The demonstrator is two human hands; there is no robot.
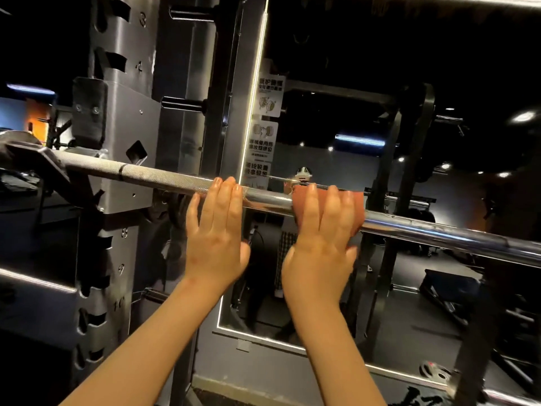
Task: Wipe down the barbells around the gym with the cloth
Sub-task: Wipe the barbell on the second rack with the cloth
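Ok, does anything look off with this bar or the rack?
Nothing stands out. The barbell sits in the rack hook on the left, the cloth lies over the bar under the right hand, and the left hand rests beside it. No visible damage.

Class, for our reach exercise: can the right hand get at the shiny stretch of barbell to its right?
Probably yes: the right hand presses the cloth on the barbell, and that stretch looks bare, nothing resting on it.
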